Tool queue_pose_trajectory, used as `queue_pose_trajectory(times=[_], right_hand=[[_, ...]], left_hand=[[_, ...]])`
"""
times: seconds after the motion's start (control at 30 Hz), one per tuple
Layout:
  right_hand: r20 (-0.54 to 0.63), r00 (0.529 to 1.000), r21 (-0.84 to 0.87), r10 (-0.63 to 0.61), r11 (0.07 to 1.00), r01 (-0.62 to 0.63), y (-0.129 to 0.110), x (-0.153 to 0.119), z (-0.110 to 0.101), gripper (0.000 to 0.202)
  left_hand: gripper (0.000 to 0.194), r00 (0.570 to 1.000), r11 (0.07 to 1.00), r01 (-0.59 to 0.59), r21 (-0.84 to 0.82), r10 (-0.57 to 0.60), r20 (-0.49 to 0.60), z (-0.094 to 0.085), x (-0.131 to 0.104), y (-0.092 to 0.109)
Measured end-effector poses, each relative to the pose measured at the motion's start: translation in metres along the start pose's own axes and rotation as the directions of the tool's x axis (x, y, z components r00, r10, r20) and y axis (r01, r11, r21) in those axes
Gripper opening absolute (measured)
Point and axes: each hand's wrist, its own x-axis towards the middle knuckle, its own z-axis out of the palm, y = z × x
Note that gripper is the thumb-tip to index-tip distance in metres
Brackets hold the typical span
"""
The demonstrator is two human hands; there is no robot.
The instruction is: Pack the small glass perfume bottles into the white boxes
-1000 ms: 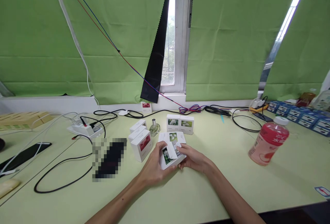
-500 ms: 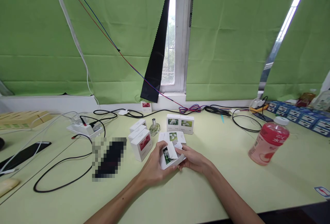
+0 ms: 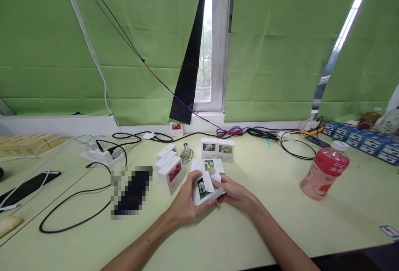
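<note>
A small white carton with a white-flower picture lies tilted between my hands, its end flaps raised. My left hand wraps round its left side, thumb on top and fingers beneath. At the right end, the fingers of my right hand close on the flaps; what lies inside the carton is hidden. Just behind it, another white carton with a flower picture lies flat. Left of that stands a glass perfume bottle, next to a row of white cartons, the nearest with a red picture.
Two flower cartons stand at the back. A pink drink bottle is on the right, with blue boxes behind. Black cables, a power strip and a phone occupy the left side.
</note>
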Motion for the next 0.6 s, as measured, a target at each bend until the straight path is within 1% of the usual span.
queue_pose_trajectory(times=[0.27,0.47,0.6], right_hand=[[-0.04,0.999,-0.025,0.005,1.0,-0.006,-0.0024,-0.0012,0.0035,0.052],[-0.076,0.997,-0.077,0.016,0.997,-0.021,-0.0016,0.0014,0.0031,0.043],[-0.083,0.997,-0.092,-0.005,0.996,-0.003,-0.0041,-0.0009,0.0068,0.043]], left_hand=[[0.074,1.0,0.999,-0.028,0.016,0.028,0.014,-0.001,0.0014,-0.0021],[0.074,1.0,0.999,0.002,0.034,-0.003,0.026,-0.0022,0.0004,-0.0022],[0.075,1.0,1.0,-0.013,0.021,0.012,0.024,-0.0017,-0.0007,-0.0044]])
